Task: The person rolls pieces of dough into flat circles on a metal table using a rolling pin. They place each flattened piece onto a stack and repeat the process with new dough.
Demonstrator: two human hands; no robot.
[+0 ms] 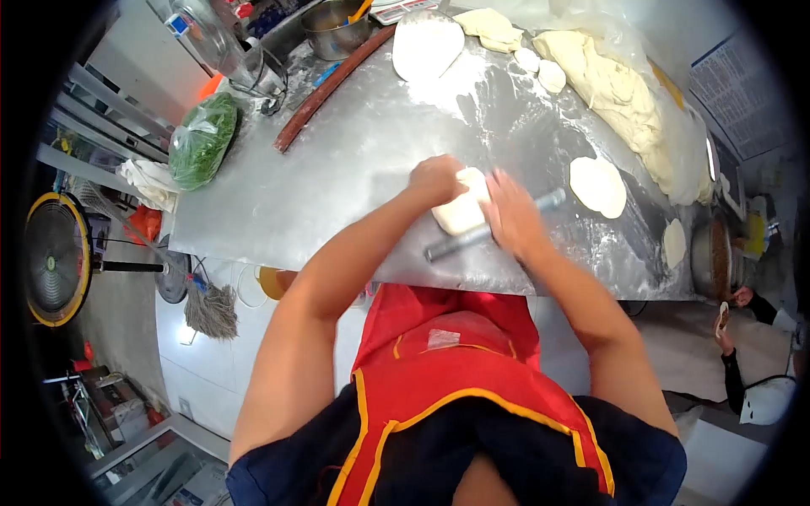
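Observation:
Near the front of the floured metal table, a small flattened piece of dough (461,212) lies between my hands. My left hand (436,179) has its fingers curled on the dough's upper left edge. A thin grey rolling pin (456,242) slants across the dough's lower edge. Over the pin, my right hand (513,212) lies flat with fingers stretched out, slightly blurred, its fingertips beside the dough. To the right of that hand rests a rolled-out dough round (598,187). A smaller dough piece (673,244) lies nearer the table's right end.
A large dough mass (612,101) under plastic fills the back right. Behind are a white dough sheet (428,46), a long brown rolling pin (333,88) and a metal pot (335,29). Bagged greens (202,139) sit left. Another person's hand (724,337) holds something near a filling bowl (717,257).

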